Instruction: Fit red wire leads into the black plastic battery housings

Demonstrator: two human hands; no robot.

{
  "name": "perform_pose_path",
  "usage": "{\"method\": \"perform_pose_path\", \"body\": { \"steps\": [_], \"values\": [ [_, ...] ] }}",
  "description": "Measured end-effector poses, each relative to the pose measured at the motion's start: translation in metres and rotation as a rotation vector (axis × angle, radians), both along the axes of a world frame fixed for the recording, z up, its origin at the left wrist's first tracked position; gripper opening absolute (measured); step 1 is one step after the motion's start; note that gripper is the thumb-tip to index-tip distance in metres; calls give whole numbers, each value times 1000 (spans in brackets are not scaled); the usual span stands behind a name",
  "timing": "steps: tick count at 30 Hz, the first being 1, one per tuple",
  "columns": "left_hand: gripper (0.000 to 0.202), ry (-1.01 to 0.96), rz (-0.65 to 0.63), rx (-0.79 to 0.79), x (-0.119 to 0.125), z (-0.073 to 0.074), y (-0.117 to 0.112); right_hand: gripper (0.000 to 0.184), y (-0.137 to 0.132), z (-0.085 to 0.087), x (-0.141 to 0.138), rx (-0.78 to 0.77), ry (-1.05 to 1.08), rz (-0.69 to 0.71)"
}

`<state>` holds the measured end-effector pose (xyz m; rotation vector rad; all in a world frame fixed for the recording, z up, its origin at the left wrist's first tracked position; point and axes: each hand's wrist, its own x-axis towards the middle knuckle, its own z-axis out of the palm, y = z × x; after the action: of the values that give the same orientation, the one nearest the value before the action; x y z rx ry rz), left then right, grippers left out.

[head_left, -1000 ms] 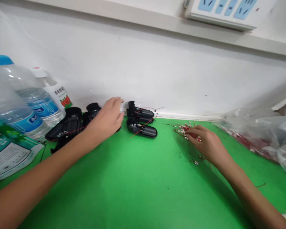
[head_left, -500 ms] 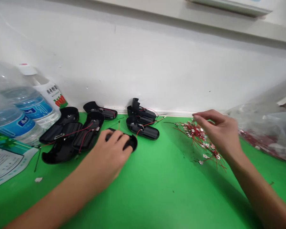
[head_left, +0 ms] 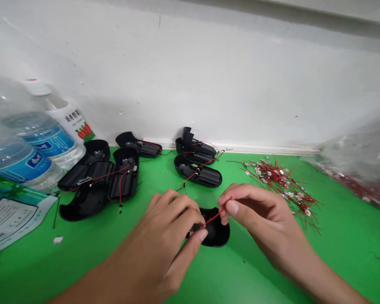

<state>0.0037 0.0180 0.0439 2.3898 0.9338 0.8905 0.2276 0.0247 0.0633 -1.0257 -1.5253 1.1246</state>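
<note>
My left hand (head_left: 177,232) is closed over the left part of a curved black plastic shell (head_left: 220,233), covering much of it. Its thumb and index finger meet at the lower end of a short red wire (head_left: 213,217). The upper end of that wire is pinched between the thumb and fingers of my right hand (head_left: 256,215), held just above the shell. What the wire's lower end touches is hidden by the left fingertips. Right of my right hand lies a loose pile of red wires with small metal tabs (head_left: 281,181).
Several black shells with red wires lie along the wall, including one pair (head_left: 198,171) behind my hands and a group (head_left: 123,177) to the left. Water bottles (head_left: 34,164) and a green-and-white packet (head_left: 15,215) stand at left. A clear plastic bag (head_left: 361,147) lies at right.
My left hand has brought the black shell nearer and to the right. My right hand has come away from the wire pile, leftward, with a red wire, and both hands now meet over the shell.
</note>
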Motion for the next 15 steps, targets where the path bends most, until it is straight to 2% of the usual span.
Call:
{"method": "perform_pose_path", "body": {
  "steps": [2,3,7,9,11,15],
  "values": [
    [21,24,-6,70,-2,-6,2,11,-2,0,1,67,-87,-3],
    [23,57,-3,127,-3,-8,3,11,-4,0,2,150,-156,-9],
    [30,246,39,501,-6,-10,7,8,-15,3,4,636,-656,13],
    [30,291,51,636,-7,-8,8,9,-20,4,3,708,-876,70],
    [30,271,27,689,-7,-8,7,20,-23,2,1,598,-888,122],
    [41,181,-20,744,-10,-12,-1,28,-22,-2,-1,72,-623,211]
  ]
}}
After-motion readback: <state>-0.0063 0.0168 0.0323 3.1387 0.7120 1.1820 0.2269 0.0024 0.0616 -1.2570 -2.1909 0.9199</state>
